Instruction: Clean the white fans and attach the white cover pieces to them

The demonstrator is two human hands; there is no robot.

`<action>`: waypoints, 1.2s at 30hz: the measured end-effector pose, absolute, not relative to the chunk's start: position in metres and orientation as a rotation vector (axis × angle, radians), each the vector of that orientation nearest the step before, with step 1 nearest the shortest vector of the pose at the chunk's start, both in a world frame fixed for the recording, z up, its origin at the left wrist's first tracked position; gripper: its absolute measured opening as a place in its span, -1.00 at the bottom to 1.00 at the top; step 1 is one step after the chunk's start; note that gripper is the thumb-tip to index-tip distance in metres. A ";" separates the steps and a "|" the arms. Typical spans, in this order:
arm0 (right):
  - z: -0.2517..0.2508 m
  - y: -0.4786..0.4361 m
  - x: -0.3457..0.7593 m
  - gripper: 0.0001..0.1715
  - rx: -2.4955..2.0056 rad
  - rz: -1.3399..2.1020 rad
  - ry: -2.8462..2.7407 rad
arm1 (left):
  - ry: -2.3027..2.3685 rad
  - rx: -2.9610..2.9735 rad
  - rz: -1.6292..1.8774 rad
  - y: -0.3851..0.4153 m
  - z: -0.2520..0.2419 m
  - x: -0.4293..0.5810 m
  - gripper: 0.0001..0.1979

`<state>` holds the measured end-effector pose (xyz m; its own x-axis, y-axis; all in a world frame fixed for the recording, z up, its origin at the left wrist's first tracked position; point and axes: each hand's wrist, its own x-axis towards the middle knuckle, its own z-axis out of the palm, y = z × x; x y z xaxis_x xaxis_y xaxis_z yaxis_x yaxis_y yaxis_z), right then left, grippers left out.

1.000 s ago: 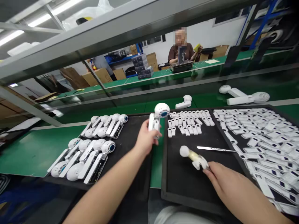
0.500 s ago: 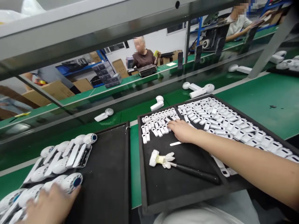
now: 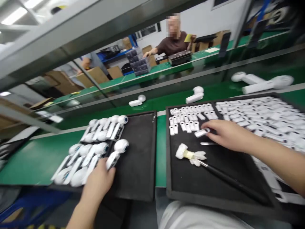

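Observation:
My left hand [image 3: 98, 183] is closed round the handle of a white handheld fan [image 3: 116, 152] at the right end of a row of fans [image 3: 81, 159] on the left black tray [image 3: 138, 165]. My right hand [image 3: 225, 133] pinches a small white cover piece [image 3: 202, 132] over the right black tray [image 3: 190, 187], beside rows of like pieces [image 3: 188, 119]. A black-handled brush with a white wrapped head [image 3: 190, 155] lies on that tray just under my right hand, and metal tweezers [image 3: 209, 143] lie partly hidden beneath it.
A second group of fans [image 3: 107, 127] lies farther back on the left tray. Loose fans [image 3: 194, 94] rest on the green conveyor [image 3: 35, 159] behind the trays. A large heap of white pieces [image 3: 262, 114] fills the right tray's far side. A person sits across the line.
My left hand has taken hold of a fan at the end of the near row. My right hand has picked a white piece from the rows. The view swung back leftward.

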<state>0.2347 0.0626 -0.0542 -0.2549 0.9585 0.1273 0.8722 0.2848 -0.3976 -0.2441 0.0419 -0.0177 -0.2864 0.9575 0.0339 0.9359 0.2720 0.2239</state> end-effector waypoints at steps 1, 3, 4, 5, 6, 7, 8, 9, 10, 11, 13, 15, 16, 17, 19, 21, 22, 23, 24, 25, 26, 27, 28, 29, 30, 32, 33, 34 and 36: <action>-0.055 0.052 0.229 -0.62 -1.586 0.371 -2.130 | 2.294 1.661 0.387 0.043 -0.011 -0.229 -0.67; -0.054 0.029 0.216 -0.59 -1.484 0.462 -1.954 | 1.932 1.279 0.677 0.043 -0.005 -0.195 -0.61; -0.053 0.018 0.207 -0.59 -1.445 0.509 -1.878 | 1.705 1.125 0.771 0.042 -0.005 -0.176 -0.57; -0.050 0.007 0.197 -0.62 -1.422 0.558 -1.815 | 1.515 1.015 0.830 0.041 -0.007 -0.156 -0.52; -0.047 -0.003 0.187 -0.65 -1.404 0.604 -1.770 | 1.357 0.939 0.862 0.038 -0.010 -0.137 -0.48; -0.043 -0.010 0.177 -0.68 -1.394 0.649 -1.742 | 1.232 0.898 0.867 0.035 -0.014 -0.118 -0.42; -0.038 -0.016 0.167 -0.70 -1.395 0.701 -1.725 | 1.143 0.881 0.866 0.032 -0.018 -0.100 -0.36; -0.034 -0.019 0.159 -0.71 -1.398 0.747 -1.711 | 1.071 0.881 0.864 0.029 -0.023 -0.084 -0.30; -0.031 -0.020 0.152 -0.72 -1.405 0.789 -1.690 | 1.008 0.894 0.861 0.026 -0.027 -0.071 -0.24; -0.028 -0.020 0.147 -0.73 -1.418 0.831 -1.657 | 0.952 0.917 0.859 0.024 -0.030 -0.059 -0.19; -0.024 -0.018 0.143 -0.76 -1.457 0.922 -1.567 | 0.870 0.995 0.846 0.020 -0.036 -0.043 -0.13; -0.022 -0.017 0.143 -0.82 -1.502 0.993 -1.476 | 0.855 1.106 0.828 0.016 -0.039 -0.034 -0.09; -0.022 -0.017 0.144 -0.85 -1.521 1.015 -1.441 | 0.873 1.163 0.816 0.014 -0.040 -0.032 -0.07; -0.022 -0.017 0.145 -0.87 -1.536 1.024 -1.416 | 0.903 1.215 0.807 0.012 -0.040 -0.030 -0.06; -0.021 -0.017 0.145 -0.87 -1.559 1.020 -1.383 | 0.978 1.298 0.789 0.007 -0.040 -0.028 -0.06; -0.020 -0.017 0.144 -0.86 -1.569 1.016 -1.364 | 1.054 1.363 0.776 0.003 -0.038 -0.027 -0.05; -0.020 -0.017 0.143 -0.88 -1.568 1.016 -1.362 | 1.086 1.389 0.776 0.001 -0.038 -0.027 -0.05; -0.021 -0.017 0.142 -0.90 -1.564 1.016 -1.365 | 1.112 1.406 0.779 -0.001 -0.038 -0.026 -0.05; -0.021 -0.017 0.141 -0.92 -1.555 1.019 -1.372 | 1.132 1.414 0.782 -0.002 -0.038 -0.025 -0.05; -0.022 -0.017 0.139 -0.93 -1.541 1.020 -1.380 | 1.144 1.411 0.783 -0.003 -0.038 -0.025 -0.07; -0.023 -0.018 0.138 -0.94 -1.525 1.020 -1.388 | 1.148 1.397 0.782 -0.004 -0.039 -0.024 -0.08; -0.025 -0.019 0.136 -0.93 -1.507 1.015 -1.393 | 1.143 1.374 0.787 -0.005 -0.039 -0.023 -0.09; -0.027 -0.020 0.134 -0.90 -1.489 1.003 -1.392 | 1.129 1.341 0.801 -0.006 -0.039 -0.022 -0.10; -0.029 -0.021 0.132 -0.86 -1.478 0.981 -1.385 | 1.109 1.303 0.822 -0.007 -0.040 -0.021 -0.10; -0.031 -0.022 0.130 -0.82 -1.474 0.947 -1.377 | 1.089 1.265 0.852 -0.007 -0.040 -0.020 -0.12; -0.035 -0.023 0.126 -0.75 -1.485 0.859 -1.387 | 1.059 1.198 0.915 -0.007 -0.040 -0.018 -0.15; -0.037 -0.024 0.124 -0.72 -1.492 0.806 -1.427 | 1.053 1.178 0.939 -0.007 -0.040 -0.017 -0.18; -0.040 -0.025 0.124 -0.68 -1.496 0.741 -1.489 | 1.055 1.163 0.951 -0.006 -0.040 -0.017 -0.21; -0.050 -0.027 0.128 -0.56 -1.522 0.551 -1.667 | 1.066 1.118 0.946 -0.002 -0.040 -0.019 -0.26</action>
